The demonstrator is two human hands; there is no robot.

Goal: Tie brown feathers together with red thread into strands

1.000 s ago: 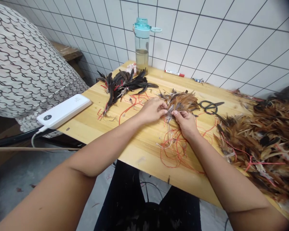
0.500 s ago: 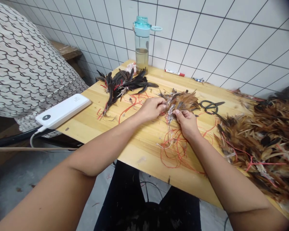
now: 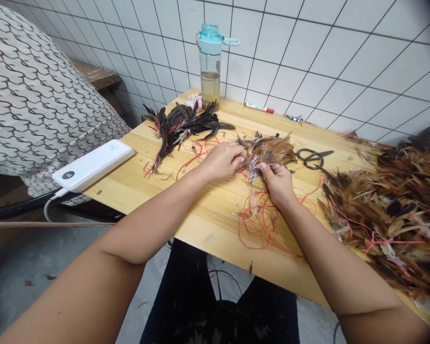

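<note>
A small bunch of brown feathers [image 3: 270,149] lies on the wooden table [image 3: 208,215] in front of me. My left hand [image 3: 222,160] pinches its quill end from the left with fingers closed. From below, my right hand [image 3: 277,181] grips the same bunch, thumb and fingers pressed on the pale quill ends. Loose red thread [image 3: 261,224] trails on the table under both hands.
A pile of black feathers [image 3: 182,125] lies at the back left, a large heap of brown feathers [image 3: 390,210] at the right. Black scissors [image 3: 313,156], a water bottle [image 3: 210,64], a red marker [image 3: 259,108] and a white power bank [image 3: 93,165] are nearby.
Both hands have crept slightly up along the bunch's quill end, with the fingers shifting their pinch. Nothing else has moved.
</note>
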